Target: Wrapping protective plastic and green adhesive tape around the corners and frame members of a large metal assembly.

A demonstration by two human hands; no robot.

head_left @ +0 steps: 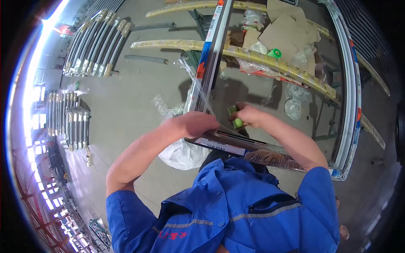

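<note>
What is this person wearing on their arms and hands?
A bright blue work jacket with short sleeves, grey reflective strips across the chest and small red marks on the front. Both forearms are bare. The left hand and right hand wear no gloves.

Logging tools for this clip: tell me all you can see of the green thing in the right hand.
The green tool is a small, bright green piece that looks like plastic, roughly cylindrical with a darker upper part. The right hand is closed around it, hiding most of it, so its full shape is unclear. It sits over the glass near the lower left corner of the window frame, close to the left hand. A similar green piece lies on the cardboard beyond.
</note>
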